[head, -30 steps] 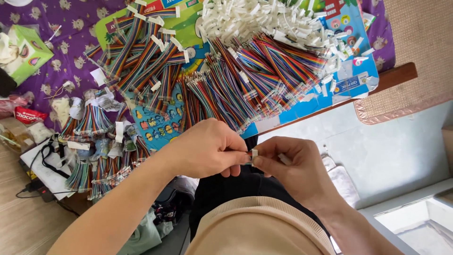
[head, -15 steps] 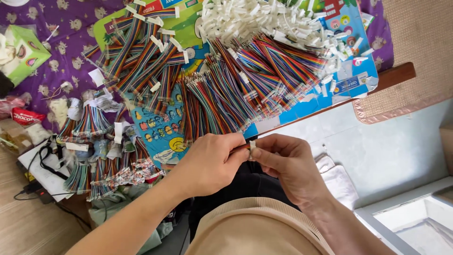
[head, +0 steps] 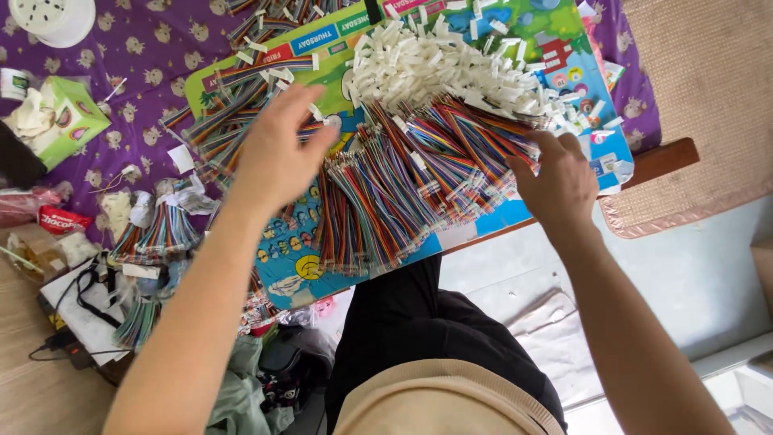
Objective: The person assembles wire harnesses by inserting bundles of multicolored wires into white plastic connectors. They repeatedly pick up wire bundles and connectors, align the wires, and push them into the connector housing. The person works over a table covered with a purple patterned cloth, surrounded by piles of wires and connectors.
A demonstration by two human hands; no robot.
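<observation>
Purple cloth covers the table (head: 145, 48), and the cables (head: 403, 185) lie at its centre. Left hand (head: 278, 153), at 10 o'clock, hovers with fingers spread; right hand (head: 560, 181), at 2 o'clock, presses the cables' edge, fingers together, holding nothing. A careless sweep could push cables off the table.

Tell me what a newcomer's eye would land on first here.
First, the big fan of rainbow-coloured ribbon cables spread across the middle of the table, with a heap of white connectors just above it. Next, the left hand open over the cable bundles at left and the right hand resting on the fan's right edge.
</observation>
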